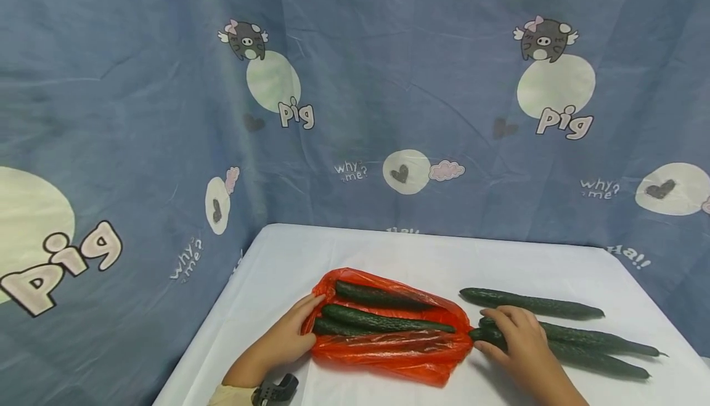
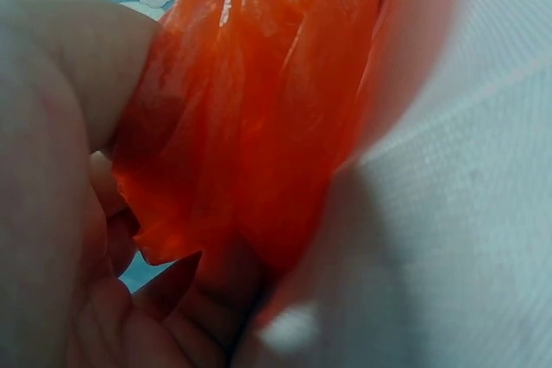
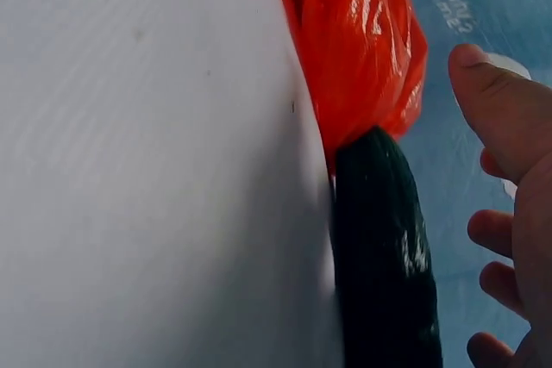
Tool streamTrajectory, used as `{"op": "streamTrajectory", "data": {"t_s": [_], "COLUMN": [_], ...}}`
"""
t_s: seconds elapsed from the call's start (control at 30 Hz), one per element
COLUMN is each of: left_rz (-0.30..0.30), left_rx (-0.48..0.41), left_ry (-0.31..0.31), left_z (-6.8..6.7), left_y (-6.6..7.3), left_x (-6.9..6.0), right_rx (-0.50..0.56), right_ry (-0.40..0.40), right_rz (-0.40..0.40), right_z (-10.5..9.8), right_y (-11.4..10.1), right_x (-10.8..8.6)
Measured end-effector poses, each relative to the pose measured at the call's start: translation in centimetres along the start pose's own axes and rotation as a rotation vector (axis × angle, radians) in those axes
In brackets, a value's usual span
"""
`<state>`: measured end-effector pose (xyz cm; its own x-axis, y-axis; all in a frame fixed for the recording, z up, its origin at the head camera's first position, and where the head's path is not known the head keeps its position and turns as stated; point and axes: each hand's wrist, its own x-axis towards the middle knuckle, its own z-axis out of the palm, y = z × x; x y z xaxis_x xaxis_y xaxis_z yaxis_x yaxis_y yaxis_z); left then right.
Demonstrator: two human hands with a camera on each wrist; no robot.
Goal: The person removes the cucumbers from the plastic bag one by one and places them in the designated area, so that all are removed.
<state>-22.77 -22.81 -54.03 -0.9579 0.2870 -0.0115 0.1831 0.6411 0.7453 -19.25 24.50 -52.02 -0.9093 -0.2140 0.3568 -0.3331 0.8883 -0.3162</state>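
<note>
three loose cucumbers (image 1: 531, 304) show from head, one from right wrist.

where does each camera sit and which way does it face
Head: worn on the head, facing forward and down at the red bag and cucumbers; left hand and right hand show.
Left wrist: worn there, facing the red bag; part of the left hand shows.
Right wrist: worn there, facing a cucumber and the red bag; thumb and fingers show.
All three share the red bag.

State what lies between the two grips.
The head view shows the bag, with cucumbers inside, between left grip and right grip; two loose cucumbers poke in beside the right.
</note>
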Motion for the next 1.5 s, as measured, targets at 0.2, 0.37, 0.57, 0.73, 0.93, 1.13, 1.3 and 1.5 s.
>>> {"op": "streamTrajectory", "data": {"t_s": [0.2, 0.37, 0.57, 0.73, 0.93, 1.13, 1.3, 1.5], "left_rz": [-0.011, -0.024, -0.023, -0.023, -0.035, -0.03, -0.024, -0.007], "left_rx": [-0.004, 0.002, -0.004, -0.007, -0.002, -0.022, -0.031, -0.027], "left_ry": [-0.004, -0.005, -0.006, -0.015, -0.004, 0.004, 0.006, 0.016], "left_z": [0.0, 0.1, 0.1, 0.3, 0.3, 0.3, 0.3, 0.3], "left_y": [0.2, 0.2, 0.0, -0.1, 0.1, 0.1, 0.0, -0.1], "left_x": [-0.1, 0.0, -0.1, -0.2, 0.0, -0.3, -0.4, -0.1], "right_rx": [-0.009, -0.001, 0.03, 0.048, 0.054, 0.025, 0.069, 0.097], "right_ry": [-0.026, -0.029, -0.017, -0.044, -0.066, -0.087, -0.132, -0.162], "right_rz": [-0.024, -0.047, -0.085, -0.097, -0.103, -0.153, -0.127, -0.097], "right_z": [0.3, 0.3, 0.8, 1.4, 1.8, 2.6, 3.2, 3.6], "right_y": [-0.5, -0.8, -1.8, -2.6, -3.6, -4.8, -6.0, -7.4], "right_x": [0.6, 0.8, 1.2, 1.5, 2.3, 2.9, 3.4, 4.2]}}
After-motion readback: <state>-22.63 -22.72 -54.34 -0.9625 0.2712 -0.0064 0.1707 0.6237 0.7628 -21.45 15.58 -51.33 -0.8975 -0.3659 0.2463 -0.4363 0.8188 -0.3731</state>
